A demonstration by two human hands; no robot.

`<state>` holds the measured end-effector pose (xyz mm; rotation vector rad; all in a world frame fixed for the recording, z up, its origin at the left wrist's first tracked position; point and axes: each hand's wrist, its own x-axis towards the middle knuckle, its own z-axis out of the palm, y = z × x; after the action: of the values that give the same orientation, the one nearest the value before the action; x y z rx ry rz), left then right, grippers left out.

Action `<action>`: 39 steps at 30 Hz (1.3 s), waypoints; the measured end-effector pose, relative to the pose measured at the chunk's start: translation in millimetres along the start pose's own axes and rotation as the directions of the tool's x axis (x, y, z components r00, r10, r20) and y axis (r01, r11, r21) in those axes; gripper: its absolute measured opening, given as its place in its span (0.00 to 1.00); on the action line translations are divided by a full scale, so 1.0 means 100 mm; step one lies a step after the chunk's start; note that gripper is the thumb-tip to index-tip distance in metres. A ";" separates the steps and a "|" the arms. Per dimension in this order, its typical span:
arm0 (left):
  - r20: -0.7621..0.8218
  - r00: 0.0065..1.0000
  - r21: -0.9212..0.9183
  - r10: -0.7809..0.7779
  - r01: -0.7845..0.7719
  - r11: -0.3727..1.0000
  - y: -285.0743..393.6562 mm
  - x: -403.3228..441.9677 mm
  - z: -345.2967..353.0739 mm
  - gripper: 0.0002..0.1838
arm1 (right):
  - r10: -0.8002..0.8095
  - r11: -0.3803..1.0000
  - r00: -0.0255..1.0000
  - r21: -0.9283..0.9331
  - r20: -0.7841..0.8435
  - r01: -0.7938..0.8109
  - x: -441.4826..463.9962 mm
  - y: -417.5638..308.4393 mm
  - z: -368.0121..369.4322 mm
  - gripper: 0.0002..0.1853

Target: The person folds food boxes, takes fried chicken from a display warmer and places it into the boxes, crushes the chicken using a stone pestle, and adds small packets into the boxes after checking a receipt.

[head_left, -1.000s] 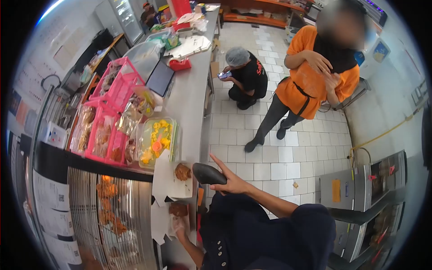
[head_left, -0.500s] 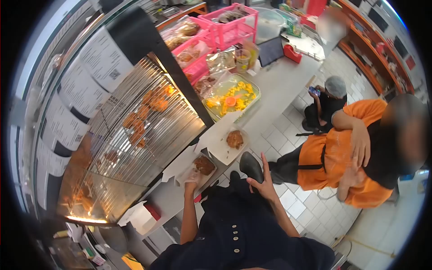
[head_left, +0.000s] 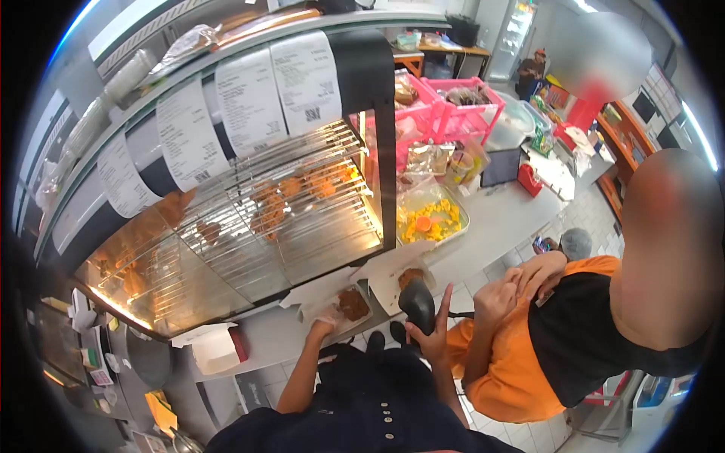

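My left hand [head_left: 326,323], in a clear plastic glove, grips the near left edge of an open white paper food box [head_left: 365,312]. Inside that box lies a piece of fried chicken [head_left: 353,303]. To its right stands a second open white box [head_left: 385,294] with fried chicken [head_left: 410,277] in it, partly covered. My right hand [head_left: 432,337] is closed around a black rounded object [head_left: 418,308], its index finger pointing up. The object's exact kind cannot be made out; its top overlaps the second box in view.
A glass warming cabinet [head_left: 257,219] with fried pieces on racks borders the counter [head_left: 483,241]. Beyond the boxes sits a tray [head_left: 462,226] of yellow food. A co-worker [head_left: 521,355] in orange and black stands close on my right; another person [head_left: 574,243] is low behind.
My view has swung, so the cabinet and boxes sit farther right and lower. The co-worker appears closer, with both hands brought together. My hands keep their holds.
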<state>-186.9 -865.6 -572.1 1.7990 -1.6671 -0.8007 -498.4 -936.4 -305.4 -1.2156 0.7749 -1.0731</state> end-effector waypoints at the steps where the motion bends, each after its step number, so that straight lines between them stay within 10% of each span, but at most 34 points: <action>1: -0.016 0.999 0.012 -0.034 0.034 0.999 0.00 0.00 0.02 0.16 | 0.059 0.998 0.998 0.029 0.009 -0.059 0.04 -0.20 0.08 0.67; 11: 0.074 0.974 -0.085 -0.213 0.219 0.972 0.12 0.00 -0.02 0.19 | -0.043 0.998 0.999 0.051 -0.016 0.043 0.29 -0.48 0.40 0.66; 14: 0.024 0.988 -0.044 -0.150 0.151 0.988 0.40 -0.06 -0.20 0.19 | 0.204 0.979 0.979 0.000 0.003 -0.204 0.15 -0.42 0.32 0.65; 17: 0.149 0.978 0.040 -0.143 0.139 0.990 0.16 0.06 -0.12 0.19 | -0.031 0.978 1.000 -0.207 0.001 0.030 0.03 0.12 0.12 0.65; 22: 0.055 0.998 -0.113 -0.039 0.045 0.993 0.24 0.03 -0.16 0.22 | 0.163 0.978 0.986 -0.138 0.033 -0.157 -0.26 0.09 0.09 0.63; 27: 0.126 0.950 -0.016 -0.285 0.290 0.957 0.59 0.05 -0.37 0.21 | 0.320 0.946 0.947 -0.065 0.032 -0.317 -0.45 0.11 0.03 0.61; 31: 0.053 0.993 -0.058 -0.105 0.108 0.992 0.33 0.06 -0.33 0.19 | 0.327 0.944 0.944 -0.055 0.044 -0.325 -0.52 0.12 -0.01 0.60; 39: 0.114 0.929 -0.007 -0.351 0.355 0.935 0.86 -0.01 -0.53 0.21 | 0.223 0.967 0.975 -0.129 -0.004 -0.221 -0.52 0.39 -0.14 0.59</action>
<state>-204.9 -871.6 -472.8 2.1018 -1.4043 -1.0895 -520.1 -892.3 -350.7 -1.2094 0.9599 -0.8426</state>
